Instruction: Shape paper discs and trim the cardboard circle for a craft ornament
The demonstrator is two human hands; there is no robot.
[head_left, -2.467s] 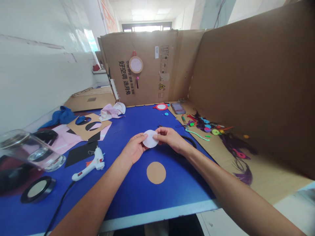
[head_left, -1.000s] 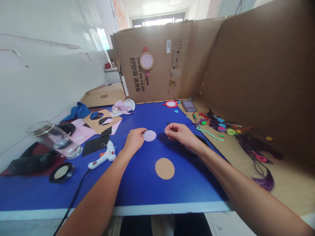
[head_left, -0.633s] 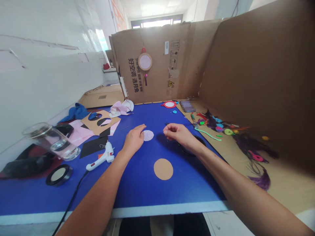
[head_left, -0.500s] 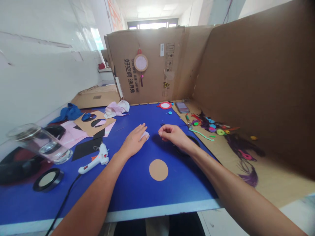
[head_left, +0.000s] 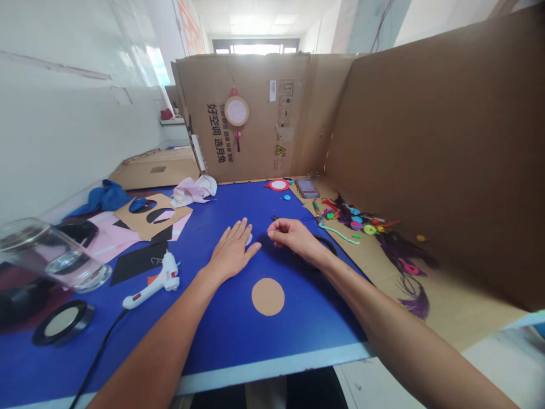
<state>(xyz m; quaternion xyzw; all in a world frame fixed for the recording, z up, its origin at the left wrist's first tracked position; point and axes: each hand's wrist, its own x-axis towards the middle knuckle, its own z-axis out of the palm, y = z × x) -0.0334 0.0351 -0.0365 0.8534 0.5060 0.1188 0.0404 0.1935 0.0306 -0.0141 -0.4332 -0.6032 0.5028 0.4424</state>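
My left hand (head_left: pixel 232 249) lies flat on the blue tabletop with its fingers stretched out. Under it sits a small pale disc (head_left: pixel 249 239), mostly covered, with only its right edge showing. My right hand (head_left: pixel 291 236) hovers just to the right, thumb and forefinger pinched together; whatever they hold, if anything, is too small to make out. Below my right wrist is a black ring-shaped thing (head_left: pixel 332 245), partly hidden. A round cardboard disc (head_left: pixel 268 296) rests nearer to me, between my forearms, touched by neither hand.
To the left lie a white glue gun (head_left: pixel 153 284) with a black cord, a black tape roll (head_left: pixel 63 322), a glass jar (head_left: pixel 55 255) and a cardboard sheet with holes (head_left: pixel 140 223). Colourful beads and purple tassels (head_left: pixel 402 250) are at right. Cardboard walls (head_left: pixel 255 136) enclose the back and right.
My left hand has spread and flattened over the pale disc, covering more of it. The right hand keeps its pinch in nearly the same place. The whole view has shifted slightly.
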